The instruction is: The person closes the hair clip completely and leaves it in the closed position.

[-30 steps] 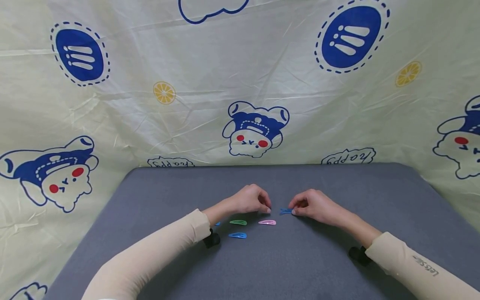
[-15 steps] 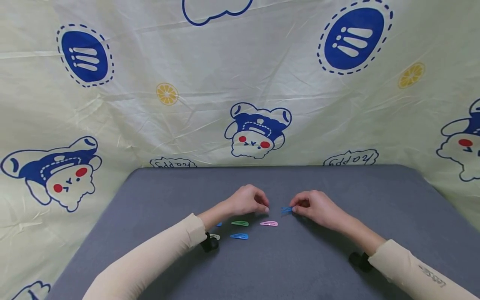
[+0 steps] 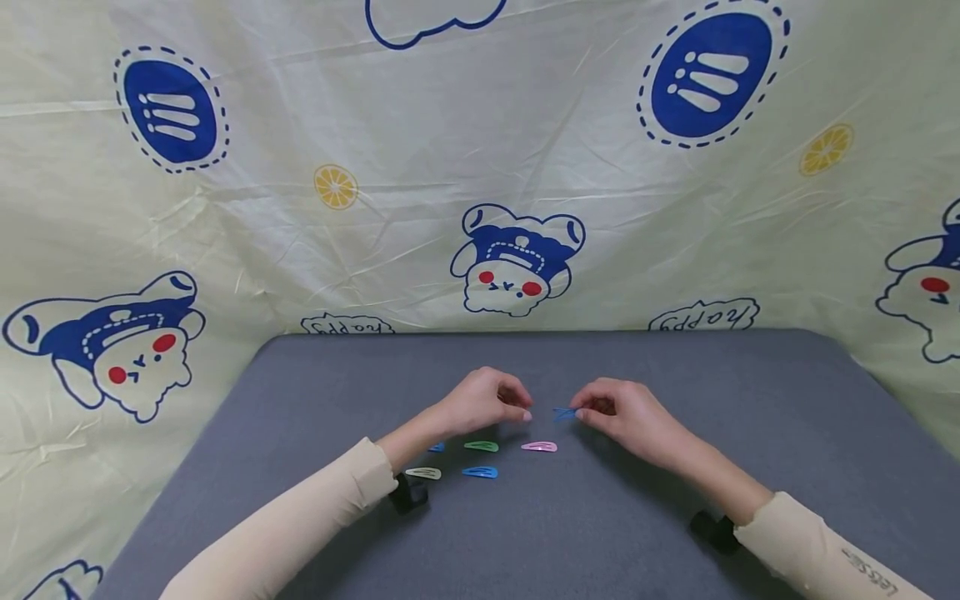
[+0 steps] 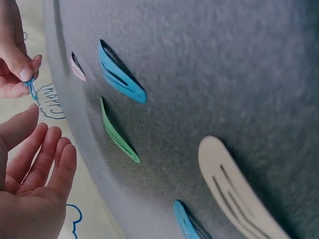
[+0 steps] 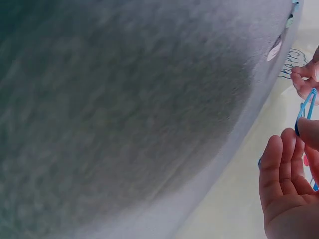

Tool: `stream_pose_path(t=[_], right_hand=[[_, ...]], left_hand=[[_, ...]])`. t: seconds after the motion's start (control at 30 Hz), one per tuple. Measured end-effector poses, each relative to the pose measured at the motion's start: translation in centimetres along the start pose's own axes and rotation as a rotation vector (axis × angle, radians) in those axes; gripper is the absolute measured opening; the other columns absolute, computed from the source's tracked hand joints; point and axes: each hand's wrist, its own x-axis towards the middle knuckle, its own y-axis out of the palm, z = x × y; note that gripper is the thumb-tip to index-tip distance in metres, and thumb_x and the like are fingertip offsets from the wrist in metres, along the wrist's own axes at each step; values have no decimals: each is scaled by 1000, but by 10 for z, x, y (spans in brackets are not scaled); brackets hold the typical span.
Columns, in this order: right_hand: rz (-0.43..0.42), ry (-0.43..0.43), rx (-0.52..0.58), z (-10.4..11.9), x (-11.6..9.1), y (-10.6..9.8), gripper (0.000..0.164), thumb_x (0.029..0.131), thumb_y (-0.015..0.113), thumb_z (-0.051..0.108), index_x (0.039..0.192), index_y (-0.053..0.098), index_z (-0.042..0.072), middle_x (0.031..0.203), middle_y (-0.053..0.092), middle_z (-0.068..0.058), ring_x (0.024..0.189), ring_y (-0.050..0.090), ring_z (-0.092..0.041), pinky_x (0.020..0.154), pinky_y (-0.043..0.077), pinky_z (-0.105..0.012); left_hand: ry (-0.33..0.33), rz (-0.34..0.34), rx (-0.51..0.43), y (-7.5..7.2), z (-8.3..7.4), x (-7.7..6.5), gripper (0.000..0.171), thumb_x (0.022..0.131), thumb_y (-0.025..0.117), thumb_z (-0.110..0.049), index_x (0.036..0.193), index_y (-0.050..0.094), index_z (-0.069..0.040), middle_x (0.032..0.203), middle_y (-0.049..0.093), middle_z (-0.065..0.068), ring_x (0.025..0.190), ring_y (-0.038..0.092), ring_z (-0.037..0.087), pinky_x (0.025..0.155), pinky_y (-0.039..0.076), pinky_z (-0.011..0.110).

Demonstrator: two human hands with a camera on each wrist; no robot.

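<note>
My right hand (image 3: 633,418) pinches a blue snap hair clip (image 3: 564,413) between thumb and fingertips, over the table. In the right wrist view the clip's (image 5: 308,105) two arms stand apart in a narrow V. Just left of it is my left hand (image 3: 487,400), its fingers loosely bent with nothing in them; the left wrist view shows thumb and fingers apart, near the held clip's tip. Below the hands lie a green hair clip (image 3: 481,447), a pink one (image 3: 539,447), a blue one (image 3: 480,472) and a cream one (image 3: 423,473). Another blue clip (image 3: 437,447) is partly hidden by the left forearm.
A dark grey cloth-covered table (image 3: 600,533) spreads under both arms. Behind it hangs a pale curtain (image 3: 405,258) printed with cartoon bears and orange slices. Black wrist cameras (image 3: 409,494) sit beneath both wrists.
Both hands have shifted slightly left, the right one carrying the blue hair clip along. The cream hair clip has come into view from behind the left wrist.
</note>
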Motion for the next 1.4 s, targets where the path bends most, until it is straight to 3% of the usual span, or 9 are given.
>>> stream_pose_path(t=[0.6,1.13,1.3,1.4], right_hand=[[-100,-9,62,22,-4,3,14,90,72,9,97,72,22,91,62,9,82,58,-13,74,53,-28],[-194,-74,62,45,-12,4,18,89,74,9,97,72,25,92,62,13,79,60,-9,70,54,-27],[-215,-87,54,53,-15,5,18,88,74,8,97,72,24,92,61,14,78,60,-8,69,53,-28],[-221,-76,44,58,-18,5,17,88,75,8,97,72,23,92,61,14,78,59,-9,69,53,-28]], left_hand=[[76,-134,-72,-7,-3,-34,22,89,75,-15,108,73,-4,96,68,-5,89,62,11,82,51,26],[78,-214,-125,-9,-18,-53,20,89,75,-19,108,73,-15,105,69,3,94,60,12,88,51,32],[98,-232,-157,-9,-23,-59,20,88,76,-17,108,73,-14,105,68,1,98,61,18,92,50,39],[97,-235,-173,-12,-40,-69,20,88,75,-9,108,72,-8,104,67,4,100,61,27,93,49,43]])
